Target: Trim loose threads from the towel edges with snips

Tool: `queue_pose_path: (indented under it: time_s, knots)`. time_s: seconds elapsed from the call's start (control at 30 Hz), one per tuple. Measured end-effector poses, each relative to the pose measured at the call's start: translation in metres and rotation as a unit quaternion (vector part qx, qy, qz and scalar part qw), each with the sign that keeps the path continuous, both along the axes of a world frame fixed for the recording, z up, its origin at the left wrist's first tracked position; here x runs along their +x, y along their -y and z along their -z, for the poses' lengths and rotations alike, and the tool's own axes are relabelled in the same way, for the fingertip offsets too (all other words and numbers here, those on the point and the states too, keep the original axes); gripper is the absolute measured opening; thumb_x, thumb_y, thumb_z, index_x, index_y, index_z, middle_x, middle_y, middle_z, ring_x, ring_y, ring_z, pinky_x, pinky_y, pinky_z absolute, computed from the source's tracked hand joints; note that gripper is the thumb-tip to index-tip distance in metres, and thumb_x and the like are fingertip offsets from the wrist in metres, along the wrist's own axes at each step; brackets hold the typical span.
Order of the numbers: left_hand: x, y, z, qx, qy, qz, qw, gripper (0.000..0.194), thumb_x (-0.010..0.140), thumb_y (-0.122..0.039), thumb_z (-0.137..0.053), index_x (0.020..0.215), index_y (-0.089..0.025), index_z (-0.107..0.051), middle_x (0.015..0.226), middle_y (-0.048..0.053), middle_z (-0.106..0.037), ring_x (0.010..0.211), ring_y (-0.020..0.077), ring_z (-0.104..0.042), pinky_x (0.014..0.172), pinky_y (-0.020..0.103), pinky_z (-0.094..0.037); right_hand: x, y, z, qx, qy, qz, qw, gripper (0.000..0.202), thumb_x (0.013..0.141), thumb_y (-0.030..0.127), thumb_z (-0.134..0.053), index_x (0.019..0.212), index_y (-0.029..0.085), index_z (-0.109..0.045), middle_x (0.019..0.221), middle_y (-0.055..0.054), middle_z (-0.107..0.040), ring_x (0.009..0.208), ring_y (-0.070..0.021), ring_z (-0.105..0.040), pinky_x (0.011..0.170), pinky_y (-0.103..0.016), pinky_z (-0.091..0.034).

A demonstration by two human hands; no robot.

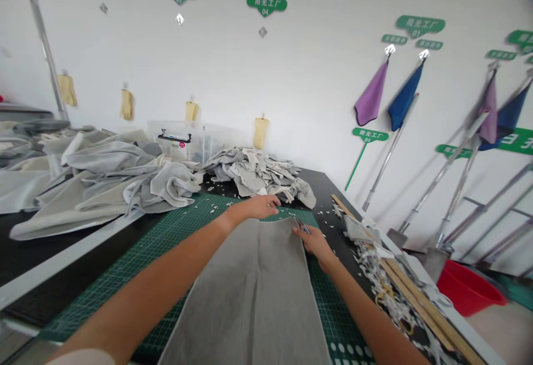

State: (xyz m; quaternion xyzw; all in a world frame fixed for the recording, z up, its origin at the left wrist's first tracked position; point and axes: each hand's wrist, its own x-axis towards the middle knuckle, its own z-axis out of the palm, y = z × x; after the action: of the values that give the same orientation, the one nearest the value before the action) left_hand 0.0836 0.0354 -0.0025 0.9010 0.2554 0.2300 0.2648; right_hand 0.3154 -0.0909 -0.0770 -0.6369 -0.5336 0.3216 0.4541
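A long grey cloth [258,293] lies over the green cutting mat [166,248], its far edge between my hands. At the far right corner of the cloth, my right hand [315,243] is closed round small metal snips [302,225], their tips at the edge. My left hand [263,206] is just beyond the far edge, fingers bent and pointing right; what its fingertips hold, if anything, is too small to make out. Small pale scraps are scattered on the mat beyond it.
Crumpled grey fabric [104,168] is heaped at the left. A pile of cut pieces [262,171] lies at the back, near a clear plastic box [177,146]. Wooden strips [420,304] and scraps line the right edge, with a red basin [470,287] beyond.
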Motion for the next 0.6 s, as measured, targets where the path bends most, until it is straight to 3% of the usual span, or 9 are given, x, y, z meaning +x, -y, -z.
queue_pose_path:
  time_s: [0.07,0.13,0.27,0.4,0.6]
  knots:
    - [0.027,0.004,0.028,0.006,0.017,0.008,1.000,0.046,0.085,-0.041,-0.059,0.126,-0.020,-0.062,0.113,0.009,-0.072,0.097,0.0216,-0.068,0.086,0.028,-0.051,0.000,0.001,0.002,0.014,0.004,-0.004,1.000,0.040,0.077,0.059,-0.063,0.079,0.019,-0.060,0.050,0.006,-0.041,0.042,-0.0092,-0.031,0.042,-0.022,-0.023]
    - [0.046,0.007,0.055,0.023,0.038,0.008,0.999,0.041,0.087,-0.042,-0.058,0.121,-0.019,-0.065,0.115,0.009,-0.071,0.103,0.0223,-0.067,0.091,0.030,-0.049,0.001,0.003,0.004,0.030,0.023,-0.003,0.999,0.040,0.078,0.059,-0.063,0.082,0.019,-0.063,0.054,0.004,-0.046,0.046,-0.0106,-0.036,0.045,-0.022,-0.027]
    - [0.062,0.012,0.092,0.053,0.079,-0.029,0.995,0.025,0.088,-0.036,-0.058,0.103,-0.021,-0.072,0.105,0.006,-0.074,0.100,0.0208,-0.066,0.093,0.030,-0.047,0.004,0.002,0.007,0.066,0.083,0.014,0.994,0.039,0.080,0.057,-0.059,0.079,0.018,-0.063,0.065,0.001,-0.055,0.061,-0.0151,-0.048,0.055,-0.023,-0.036]
    - [0.059,0.017,0.100,0.037,0.124,-0.053,0.990,0.022,0.088,-0.033,-0.058,0.099,-0.020,-0.071,0.097,0.004,-0.074,0.091,0.0192,-0.066,0.086,0.028,-0.049,0.004,0.000,0.012,0.114,0.117,0.049,0.985,0.036,0.084,0.052,-0.055,0.088,0.018,-0.065,0.079,-0.001,-0.063,0.075,-0.0183,-0.055,0.067,-0.025,-0.040]
    - [0.052,0.027,0.091,0.033,0.120,-0.049,0.991,0.021,0.086,-0.034,-0.061,0.099,-0.023,-0.074,0.102,0.003,-0.075,0.095,0.0199,-0.065,0.093,0.029,-0.046,-0.001,0.004,0.010,0.114,0.162,0.086,0.976,0.037,0.085,0.051,-0.054,0.093,0.018,-0.068,0.081,-0.003,-0.067,0.077,-0.0204,-0.057,0.069,-0.027,-0.040]
